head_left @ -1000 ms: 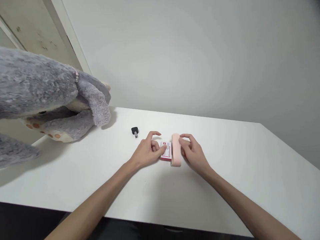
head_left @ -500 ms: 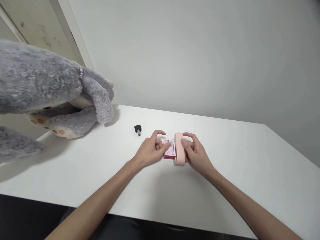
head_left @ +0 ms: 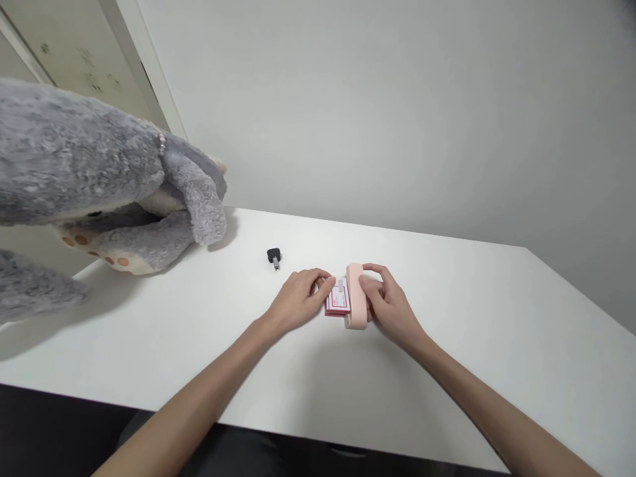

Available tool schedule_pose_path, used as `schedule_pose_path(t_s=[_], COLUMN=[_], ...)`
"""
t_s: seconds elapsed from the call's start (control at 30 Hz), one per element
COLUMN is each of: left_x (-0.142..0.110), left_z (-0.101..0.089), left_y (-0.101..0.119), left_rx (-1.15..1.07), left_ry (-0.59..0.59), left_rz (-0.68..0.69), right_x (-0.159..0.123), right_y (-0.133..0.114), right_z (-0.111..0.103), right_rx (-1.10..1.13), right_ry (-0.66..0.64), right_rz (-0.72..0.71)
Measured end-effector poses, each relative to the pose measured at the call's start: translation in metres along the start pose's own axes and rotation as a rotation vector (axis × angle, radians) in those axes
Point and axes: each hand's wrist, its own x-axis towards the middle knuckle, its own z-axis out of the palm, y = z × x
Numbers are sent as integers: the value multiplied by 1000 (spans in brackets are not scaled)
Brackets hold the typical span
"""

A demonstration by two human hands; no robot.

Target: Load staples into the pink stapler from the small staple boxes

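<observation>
In the head view a small red-and-white box (head_left: 338, 302) lies flat in front of me, a short grey strip (head_left: 340, 285) on its top. My left hand (head_left: 303, 298) is closed at the box's left side, thumb on its upper left corner and the other fingers curled and partly hidden. Against the box's right edge stands a pink oblong object with rounded ends (head_left: 356, 298); I cannot tell its kind. My right hand (head_left: 390, 301) grips this pink object from the right, thumb on its near face and index finger over its far end.
A small black piece with a metal end (head_left: 274, 258) lies on the white table (head_left: 173, 338), beyond my left hand. A big grey plush toy (head_left: 124, 172) takes up the left side. Behind the table rises a plain wall (head_left: 372, 119).
My left thumb has slid left off the grey strip to the box's corner, and the raised index finger has come down. The right hand and pink object have stayed in place.
</observation>
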Motion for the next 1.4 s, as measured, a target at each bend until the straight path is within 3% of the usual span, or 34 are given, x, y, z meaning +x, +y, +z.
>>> schedule_pose_path(t_s=[0.37,0.47,0.6,0.73,0.93,1.2,1.4], left_x=[-2,-2,1,4,4,5,4], left_z=[-1,-2,-6,-9,-11,-11,-10], left_y=[1,-1,-14,-37,-57,-49,-33], left_rx=[-49,10,329,550,553,365,221], left_ry=[-21,131,434,545,419,102,96], left_rz=[15,26,55,-56,-131,143,211], right_x=[0,0,0,-1,0,0,1], right_y=[1,2,1,1,1,1,2], right_z=[0,-1,-2,-2,-2,-1,-2], right_rx=[11,13,12,6,-4,-9,4], right_ry=[6,2,-3,-6,-5,1,0], right_rz=[3,-3,-12,-12,-13,-13,-14])
